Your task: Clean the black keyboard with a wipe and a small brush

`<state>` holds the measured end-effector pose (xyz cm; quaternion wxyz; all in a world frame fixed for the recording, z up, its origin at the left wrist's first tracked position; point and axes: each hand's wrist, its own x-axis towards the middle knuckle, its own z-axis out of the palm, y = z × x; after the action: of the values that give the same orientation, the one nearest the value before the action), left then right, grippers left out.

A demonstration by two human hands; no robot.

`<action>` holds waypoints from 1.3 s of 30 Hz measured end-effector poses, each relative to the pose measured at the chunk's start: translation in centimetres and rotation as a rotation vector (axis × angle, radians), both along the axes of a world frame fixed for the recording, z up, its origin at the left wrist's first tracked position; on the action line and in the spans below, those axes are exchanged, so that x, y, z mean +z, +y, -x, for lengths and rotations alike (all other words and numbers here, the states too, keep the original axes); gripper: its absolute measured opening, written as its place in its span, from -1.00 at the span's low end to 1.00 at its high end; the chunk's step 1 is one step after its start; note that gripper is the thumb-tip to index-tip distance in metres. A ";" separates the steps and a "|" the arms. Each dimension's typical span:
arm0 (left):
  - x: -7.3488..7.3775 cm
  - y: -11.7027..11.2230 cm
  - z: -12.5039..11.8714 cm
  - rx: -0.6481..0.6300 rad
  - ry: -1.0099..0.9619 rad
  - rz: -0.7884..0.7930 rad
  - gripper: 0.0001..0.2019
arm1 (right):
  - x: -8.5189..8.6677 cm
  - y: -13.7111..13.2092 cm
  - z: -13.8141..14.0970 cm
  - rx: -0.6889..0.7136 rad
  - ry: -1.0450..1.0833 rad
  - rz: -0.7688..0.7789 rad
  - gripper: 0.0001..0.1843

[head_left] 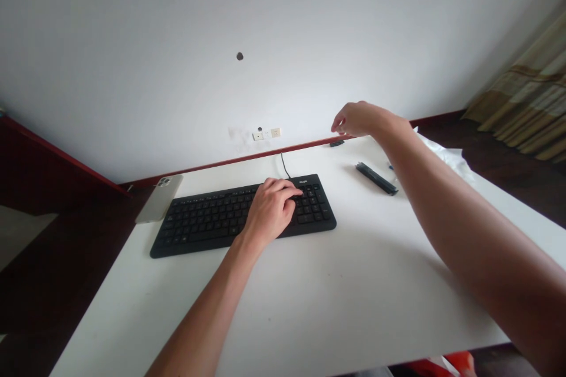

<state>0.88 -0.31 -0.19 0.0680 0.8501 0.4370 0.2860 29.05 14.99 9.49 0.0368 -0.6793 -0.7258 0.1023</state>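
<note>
A black keyboard [207, 219] lies on the white table [305, 294]. My left hand [273, 207] rests on its right part, fingers lying over the keys and the index finger reaching to the number pad. Nothing shows in that hand. My right hand [354, 119] is raised over the table's far edge, wrist bent, thumb and fingers pinched together. Whether something tiny is between them I cannot make out. Just below it lie small black pieces [336, 143]. A long narrow black object [376, 178] sits to the right of the keyboard.
A phone [160, 199] lies at the left edge, camera side up, against the keyboard's corner. The keyboard's cable [285, 166] runs toward the wall. White crumpled plastic [446, 158] is at the right, partly behind my right forearm. Wall sockets [267, 134] are beyond the table.
</note>
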 end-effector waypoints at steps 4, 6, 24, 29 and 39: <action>-0.1 0.0 -0.1 -0.007 0.003 0.031 -0.57 | -2.3 1.6 -1.3 -0.072 0.059 -0.273 -0.74; -0.1 0.0 -0.1 -0.013 0.005 0.054 -0.55 | -3.8 2.2 -1.6 -0.029 0.037 -0.249 -0.73; 0.0 0.0 0.0 -0.008 -0.034 0.022 -0.56 | -8.0 3.7 -1.4 0.249 0.051 -0.065 -0.64; 0.0 0.2 0.1 0.013 -0.030 0.014 -0.56 | -4.3 1.7 1.0 0.314 0.136 -0.023 -0.74; -0.1 0.4 0.3 0.037 -0.026 0.020 -0.58 | -1.1 -3.2 7.1 0.569 0.178 0.222 -0.79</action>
<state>0.60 0.09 -0.32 0.0769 0.8374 0.4543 0.2940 21.94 11.82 8.37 -0.0041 -0.4371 -0.8651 0.2462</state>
